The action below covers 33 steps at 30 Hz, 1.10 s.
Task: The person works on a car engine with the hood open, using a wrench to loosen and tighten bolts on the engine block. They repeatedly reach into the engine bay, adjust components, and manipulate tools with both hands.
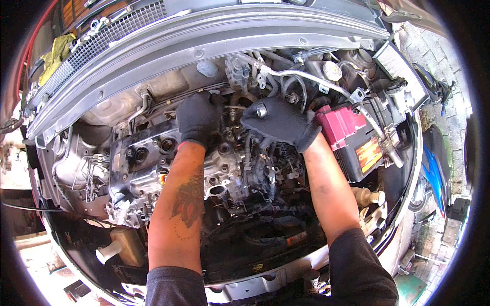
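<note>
Left hand (200, 120) is curling, hold hidden; right hand (279, 121) is clutching a silver metal piece (261, 110). The engine (153, 162) is sitting uncovered, seemingly mid-work.

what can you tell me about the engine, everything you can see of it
The engine sits left of centre in the open bay, top facing up. Its dark, stained cover has round openings; grimy grey metal shows along the near side, with an open oval port. A small orange piece stands out. The person's left forearm crosses in front, hiding part; the gloved left hand is over its far side, contact unclear.
</note>
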Available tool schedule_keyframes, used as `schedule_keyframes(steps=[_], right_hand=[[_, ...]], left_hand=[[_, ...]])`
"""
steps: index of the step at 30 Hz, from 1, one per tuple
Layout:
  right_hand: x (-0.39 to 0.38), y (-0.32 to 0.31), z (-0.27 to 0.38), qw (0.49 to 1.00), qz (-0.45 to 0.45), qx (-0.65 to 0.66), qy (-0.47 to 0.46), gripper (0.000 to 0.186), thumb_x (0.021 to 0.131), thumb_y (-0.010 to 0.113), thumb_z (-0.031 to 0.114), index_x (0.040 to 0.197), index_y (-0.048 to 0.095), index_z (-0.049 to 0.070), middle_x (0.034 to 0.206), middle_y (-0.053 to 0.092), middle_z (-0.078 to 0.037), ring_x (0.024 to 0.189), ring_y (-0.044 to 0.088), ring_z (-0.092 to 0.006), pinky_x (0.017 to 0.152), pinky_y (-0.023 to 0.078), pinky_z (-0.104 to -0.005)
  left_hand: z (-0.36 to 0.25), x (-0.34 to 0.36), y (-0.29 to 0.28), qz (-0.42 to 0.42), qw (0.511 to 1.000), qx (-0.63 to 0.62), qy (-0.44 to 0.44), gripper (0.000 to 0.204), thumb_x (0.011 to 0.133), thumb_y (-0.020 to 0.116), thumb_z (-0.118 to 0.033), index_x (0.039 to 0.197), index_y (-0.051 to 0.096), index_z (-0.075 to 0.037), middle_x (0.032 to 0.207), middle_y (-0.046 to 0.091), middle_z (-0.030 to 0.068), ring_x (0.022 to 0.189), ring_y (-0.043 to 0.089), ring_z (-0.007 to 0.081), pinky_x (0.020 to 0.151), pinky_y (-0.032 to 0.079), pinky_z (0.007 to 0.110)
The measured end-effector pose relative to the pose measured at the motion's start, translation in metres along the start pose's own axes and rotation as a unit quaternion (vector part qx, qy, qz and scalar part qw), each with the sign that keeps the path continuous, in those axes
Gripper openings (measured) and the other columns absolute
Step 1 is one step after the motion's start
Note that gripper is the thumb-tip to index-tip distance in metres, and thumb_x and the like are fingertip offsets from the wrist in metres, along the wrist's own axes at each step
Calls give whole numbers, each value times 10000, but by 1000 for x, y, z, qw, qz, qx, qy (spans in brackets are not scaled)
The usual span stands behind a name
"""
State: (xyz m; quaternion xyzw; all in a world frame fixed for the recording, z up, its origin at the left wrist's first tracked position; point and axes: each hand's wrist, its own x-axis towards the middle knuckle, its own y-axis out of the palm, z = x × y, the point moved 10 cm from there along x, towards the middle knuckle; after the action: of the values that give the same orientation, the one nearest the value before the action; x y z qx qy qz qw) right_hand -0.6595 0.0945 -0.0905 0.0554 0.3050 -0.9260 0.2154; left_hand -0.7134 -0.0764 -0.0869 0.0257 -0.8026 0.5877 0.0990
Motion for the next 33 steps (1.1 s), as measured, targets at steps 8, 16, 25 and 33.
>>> schedule_keyframes(steps=[8, 16, 25, 33], right_hand=[[-16, -4, 25, 954, -10, -226, -198, 193, 878, 715, 188, 945, 763, 13, 772, 708, -192, 763, 740, -314, 737, 587, -454], [-58, -14, 50, 926, -30, -347, -147, 140, 791, 650, 103, 877, 737, 36, 802, 709, -220, 828, 704, -440, 758, 558, -542], [-181, -22, 26, 908, -29, -416, -44, 418, 803, 680, 71, 1220, 660, 74, 880, 672, -199, 820, 678, -392, 735, 539, -541], [-242, 2, -26, 942, 46, -320, -96, 386, 855, 679, 44, 1240, 651, 49, 1030, 707, -197, 846, 715, -375, 736, 569, -492]], left_hand=[[-2, 1, 1, 1, 1000, -1, 12, 447, 950, 555, -431, 873, 789, -57, 857, 749, 229, 816, 738, 438, 771, 581, 561], [-2, 2, 0, 2, 1000, 8, 1, 439, 961, 548, -426, 872, 786, -68, 850, 746, 232, 811, 739, 436, 770, 586, 556], [-9, 4, 2, -14, 1000, 3, 12, 458, 964, 565, -457, 863, 776, -64, 860, 744, 241, 815, 734, 444, 775, 587, 557], [1, -1, -2, 12, 999, 27, -26, 468, 952, 583, -466, 914, 787, -46, 894, 737, 265, 874, 726, 469, 820, 578, 554]])
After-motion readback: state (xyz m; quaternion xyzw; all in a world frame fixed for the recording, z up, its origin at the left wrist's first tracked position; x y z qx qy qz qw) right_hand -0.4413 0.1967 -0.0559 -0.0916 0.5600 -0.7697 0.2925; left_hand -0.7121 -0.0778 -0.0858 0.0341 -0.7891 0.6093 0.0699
